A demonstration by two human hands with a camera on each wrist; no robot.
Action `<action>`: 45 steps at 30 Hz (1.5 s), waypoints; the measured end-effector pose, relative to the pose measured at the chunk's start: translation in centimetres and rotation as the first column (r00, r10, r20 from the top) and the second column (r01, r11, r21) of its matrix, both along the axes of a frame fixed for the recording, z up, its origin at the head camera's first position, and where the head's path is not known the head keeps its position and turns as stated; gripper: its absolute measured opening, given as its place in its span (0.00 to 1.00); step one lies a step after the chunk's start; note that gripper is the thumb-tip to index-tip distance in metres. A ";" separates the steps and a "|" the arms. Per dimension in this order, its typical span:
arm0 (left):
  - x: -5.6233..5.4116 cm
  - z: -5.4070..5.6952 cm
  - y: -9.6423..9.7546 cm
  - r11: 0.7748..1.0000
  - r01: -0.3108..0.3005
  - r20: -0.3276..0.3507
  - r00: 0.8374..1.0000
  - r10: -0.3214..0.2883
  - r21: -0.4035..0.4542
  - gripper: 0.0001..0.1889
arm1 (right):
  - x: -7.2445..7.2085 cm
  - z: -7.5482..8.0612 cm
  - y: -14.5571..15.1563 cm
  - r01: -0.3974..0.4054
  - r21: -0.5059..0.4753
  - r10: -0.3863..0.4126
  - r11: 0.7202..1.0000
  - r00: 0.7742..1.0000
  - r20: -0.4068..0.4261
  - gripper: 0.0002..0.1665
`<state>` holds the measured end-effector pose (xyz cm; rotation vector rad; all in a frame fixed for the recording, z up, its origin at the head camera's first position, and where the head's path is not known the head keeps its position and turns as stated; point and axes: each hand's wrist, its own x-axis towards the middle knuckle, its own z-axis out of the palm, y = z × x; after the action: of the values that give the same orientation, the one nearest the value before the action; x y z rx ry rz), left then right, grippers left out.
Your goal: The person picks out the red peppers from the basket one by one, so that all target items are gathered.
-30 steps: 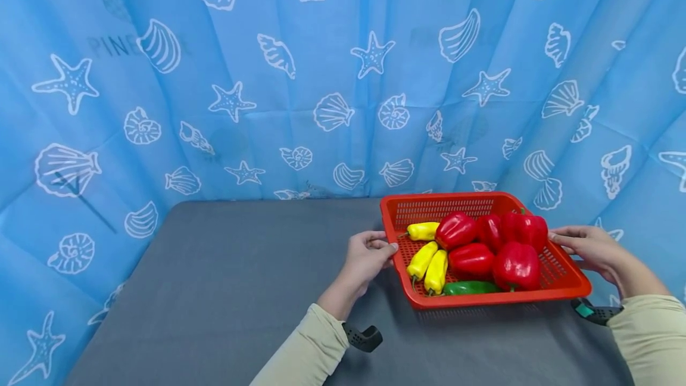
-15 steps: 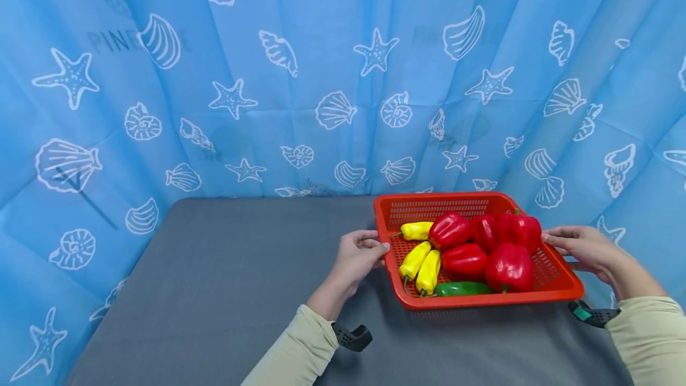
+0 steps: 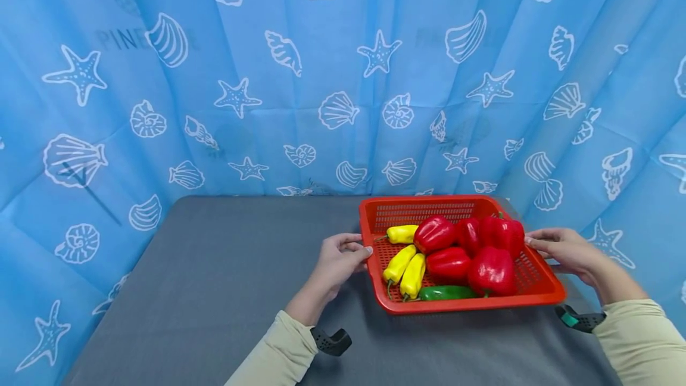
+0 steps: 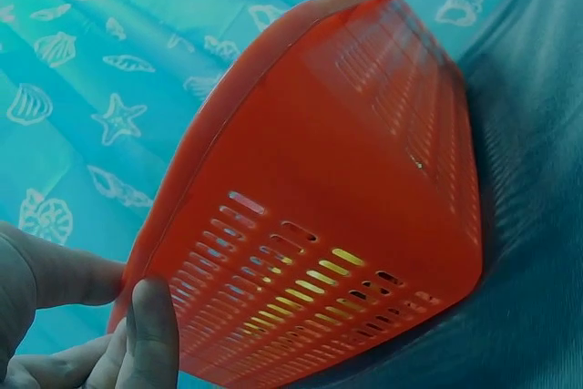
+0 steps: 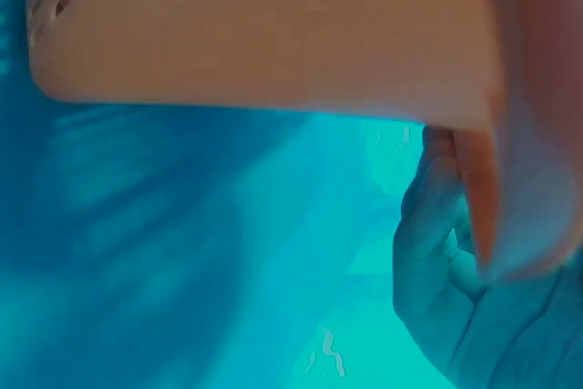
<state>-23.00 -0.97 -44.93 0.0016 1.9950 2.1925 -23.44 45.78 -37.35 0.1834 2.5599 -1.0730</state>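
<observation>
An orange-red plastic basket [image 3: 471,304] with slotted walls is at the right of the table in the head view. My left hand [image 3: 333,265] pinches its left rim between thumb and fingers. On the opposite side my right hand [image 3: 568,252] grips the right rim, its fingers under the edge in the right wrist view. Inside lie several glossy red bell peppers [image 3: 492,271], 3 yellow peppers [image 3: 399,264] and a long green pepper [image 3: 447,292]. Shadow falls below the basket wall [image 4: 273,125]; whether its base touches the table cannot be told.
The grey-covered table [image 3: 241,279] extends left of the basket. Behind it hangs a blue curtain [image 3: 300,106] with white shell and starfish prints. A black band [image 3: 331,341] is on the left wrist, another [image 3: 580,319] on the right.
Both hands have shifted the basket a short way to the left across the table, with the peppers in it. Their hold on the rims looks the same.
</observation>
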 end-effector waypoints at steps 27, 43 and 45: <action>0.8 -0.2 -5.8 0.997 0.046 -0.021 0.999 -0.047 -0.068 0.24 | 1.3 -0.9 -4.0 -0.036 -0.087 0.033 0.996 0.999 -0.043 0.34; 0.4 0.0 -6.0 0.997 0.069 -0.019 0.997 -0.069 -0.032 0.25 | 1.3 -1.7 -3.2 -0.201 -0.126 0.162 0.971 0.950 -0.266 0.36; 0.3 0.0 -6.1 0.997 0.069 -0.019 0.997 -0.070 -0.036 0.26 | 1.1 -2.0 -2.8 -0.196 -0.155 0.148 0.968 0.950 -0.276 0.36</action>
<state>-22.70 -7.11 -44.98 0.0878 2.0128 2.1232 -22.32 42.96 -39.39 -0.2433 2.6235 -1.3288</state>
